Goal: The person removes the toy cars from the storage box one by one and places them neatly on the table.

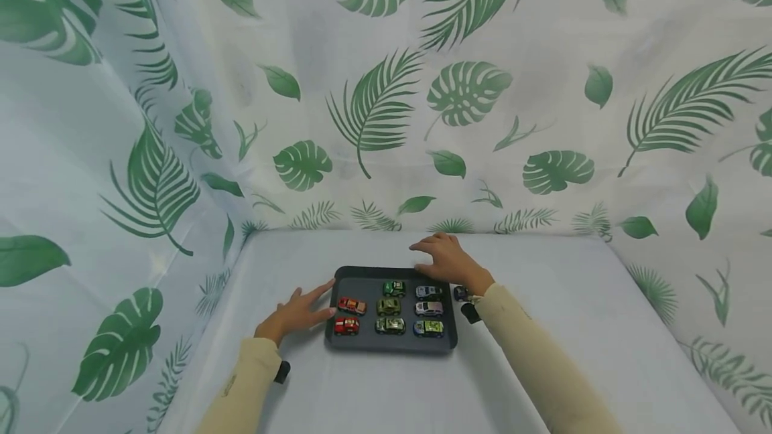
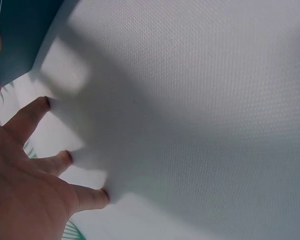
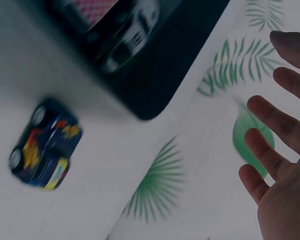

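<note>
Cars (image 1: pixel 389 307) sit in a tray (image 1: pixel 362 284), left hand (image 1: pixel 298 312) at its side, right hand (image 1: pixel 451 261) by its back corner, fingers apart, holding nothing.

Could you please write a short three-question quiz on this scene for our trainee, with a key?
1. Count: how many toy cars can be seen inside the tray in the head view?
2. True or false: the dark blue car lies inside the tray.
3. Multiple choice: which of the person's hands is at the tray's far right corner in the head view? A) left B) right C) neither

Key
1. Eight.
2. False; it lies outside, to the right of the tray.
3. B; the right hand is there, while the left hand is at the tray's left side.
</note>
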{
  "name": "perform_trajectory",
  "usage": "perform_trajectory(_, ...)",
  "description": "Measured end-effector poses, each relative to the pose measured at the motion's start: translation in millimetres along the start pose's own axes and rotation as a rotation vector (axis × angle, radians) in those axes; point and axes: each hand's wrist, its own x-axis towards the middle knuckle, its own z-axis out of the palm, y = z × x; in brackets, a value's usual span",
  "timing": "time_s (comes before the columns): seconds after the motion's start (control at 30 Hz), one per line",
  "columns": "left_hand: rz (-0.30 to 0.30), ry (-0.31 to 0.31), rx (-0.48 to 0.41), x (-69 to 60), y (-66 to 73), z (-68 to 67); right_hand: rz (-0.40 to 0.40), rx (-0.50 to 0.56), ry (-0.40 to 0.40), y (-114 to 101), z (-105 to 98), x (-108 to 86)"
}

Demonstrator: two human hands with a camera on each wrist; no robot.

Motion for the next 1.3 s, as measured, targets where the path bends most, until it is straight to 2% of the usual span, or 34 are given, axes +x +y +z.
perform_trajectory(0.1,-0.007,0.004,-0.009,-0.3,-2.4,3.7,-0.021,-0.003,-0.001,-11,8,10.5)
perform_trajectory(0.33,-0.023,0.016,-0.009,-1.7,-7.4,7.7,-0.046,0.032,-0.061,-41,21,29.8)
perform_trajectory(0.5,-0.021,0.029,-0.001,0.5,-8.4,8.4,-0.106,0.018,-0.070,-58,30,41.9)
perform_trajectory(0.87,0.011,0.045,0.025,2.8,-2.1,1.1,-0.229,-0.040,-0.088,-74,51,59.2)
perform_trajectory(1.1,0.017,0.049,0.023,4.1,1.4,0.3,-0.235,-0.090,-0.120,-86,63,64.6)
perform_trajectory(1.3,0.005,0.056,0.031,2.0,-1.0,2.1,-0.238,-0.077,-0.180,-100,74,66.1)
